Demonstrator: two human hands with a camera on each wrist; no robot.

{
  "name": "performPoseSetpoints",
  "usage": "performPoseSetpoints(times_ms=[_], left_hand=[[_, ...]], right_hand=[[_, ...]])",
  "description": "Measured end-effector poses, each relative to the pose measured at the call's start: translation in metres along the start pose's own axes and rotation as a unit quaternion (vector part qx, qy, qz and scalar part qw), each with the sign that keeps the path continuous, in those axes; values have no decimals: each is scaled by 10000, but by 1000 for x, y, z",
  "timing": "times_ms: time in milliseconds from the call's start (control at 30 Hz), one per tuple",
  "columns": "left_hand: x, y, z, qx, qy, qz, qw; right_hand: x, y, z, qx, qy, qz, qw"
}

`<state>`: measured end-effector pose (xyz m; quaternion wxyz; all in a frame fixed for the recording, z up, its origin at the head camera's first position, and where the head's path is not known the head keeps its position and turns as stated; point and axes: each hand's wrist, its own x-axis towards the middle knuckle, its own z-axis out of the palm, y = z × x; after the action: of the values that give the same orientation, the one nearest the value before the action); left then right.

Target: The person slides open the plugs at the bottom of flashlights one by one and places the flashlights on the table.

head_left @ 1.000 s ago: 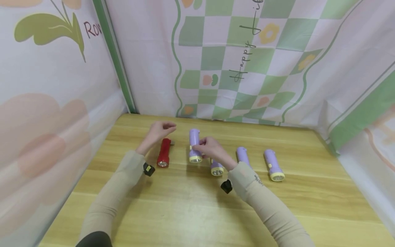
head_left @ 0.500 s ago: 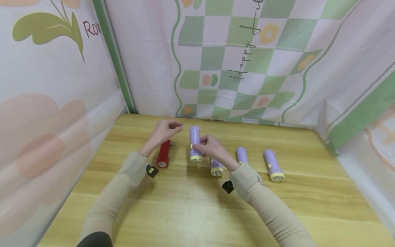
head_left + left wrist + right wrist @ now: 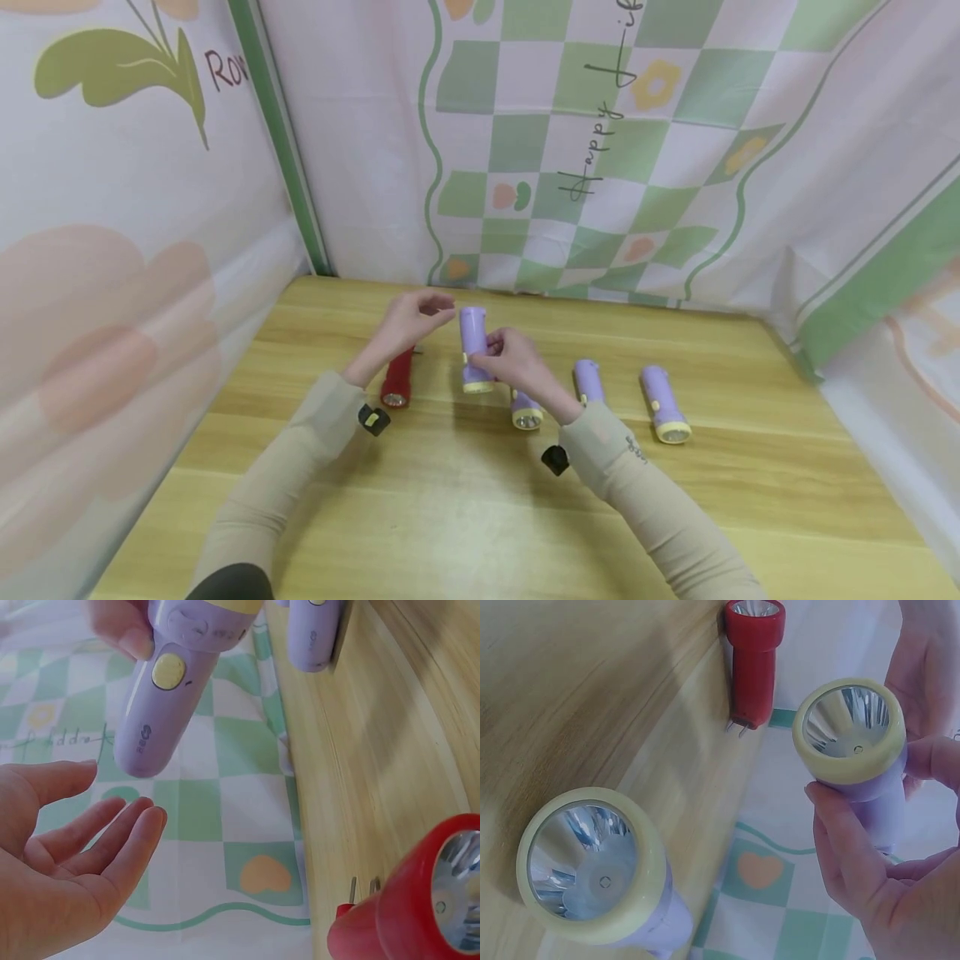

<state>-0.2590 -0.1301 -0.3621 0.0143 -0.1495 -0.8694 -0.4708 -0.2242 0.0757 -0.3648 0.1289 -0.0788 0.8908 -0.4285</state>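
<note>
At mid-frame, gripping purple flashlight (image 3: 473,332) in right fingers (image 3: 844,832), lengthwise up-frame, just right of loose, empty left fingers (image 3: 141,838).

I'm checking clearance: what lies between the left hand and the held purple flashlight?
Nothing: the left wrist view shows an open gap between the left hand and the held purple flashlight, with patterned cloth behind.

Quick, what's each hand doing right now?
Left hand: open, holding nothing, its fingers just short of the purple flashlight.
Right hand: closed, holding that flashlight between thumb and fingers.
</note>
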Motion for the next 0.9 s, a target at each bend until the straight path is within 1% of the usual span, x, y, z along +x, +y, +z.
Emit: performPoseSetpoints(times_ms=[267, 433, 900], left_hand=[[-2, 3, 2, -66, -13, 94, 9999], [-2, 3, 2, -159, -73, 135, 9998], [-4, 5, 5, -336, -114, 86, 9993]], right_hand=[[-2, 1, 2, -361, 275, -278, 9986], [-1, 2, 4, -397, 358, -394, 9978], [-4, 1, 5, -459, 523, -783, 9945]])
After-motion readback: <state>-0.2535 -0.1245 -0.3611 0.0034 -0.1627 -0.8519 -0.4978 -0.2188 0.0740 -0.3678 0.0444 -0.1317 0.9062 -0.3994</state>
